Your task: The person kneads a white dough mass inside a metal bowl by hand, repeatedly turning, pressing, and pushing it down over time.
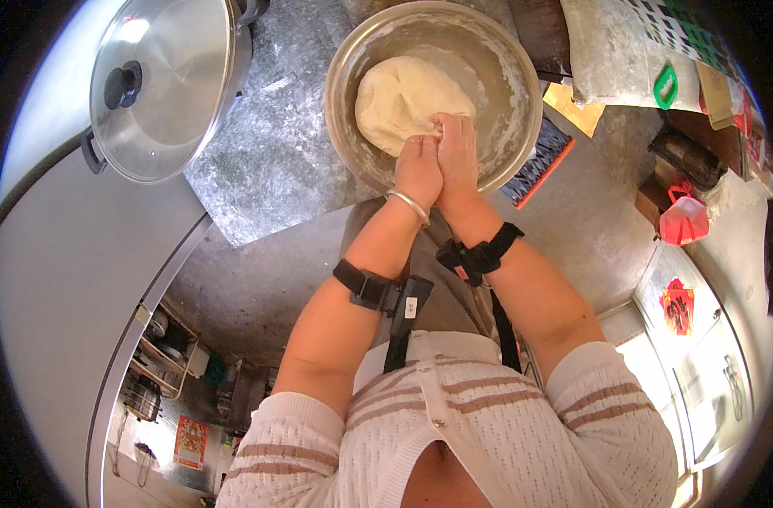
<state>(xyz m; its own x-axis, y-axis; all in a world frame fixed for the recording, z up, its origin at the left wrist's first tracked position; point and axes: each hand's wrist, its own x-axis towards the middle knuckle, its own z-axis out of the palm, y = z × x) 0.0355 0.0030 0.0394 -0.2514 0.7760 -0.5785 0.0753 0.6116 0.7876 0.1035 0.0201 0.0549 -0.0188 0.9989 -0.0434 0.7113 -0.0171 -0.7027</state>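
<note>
A large lump of pale dough lies in a wide stainless steel bowl, whose inner wall is smeared with flour and dough. My left hand, with a silver bangle at the wrist, has its fingers curled against the near edge of the dough. Side by side with it, touching it, my right hand curls its fingers over the dough's near right edge. The fingertips of both hands are partly hidden. Black straps with small devices circle both forearms.
Left of the bowl, a big lidded pot with black handles stands near a whitish-stained metal sheet. To the right lie a dark item with an orange edge and yellow sheet material. Farther right is a red plastic bag.
</note>
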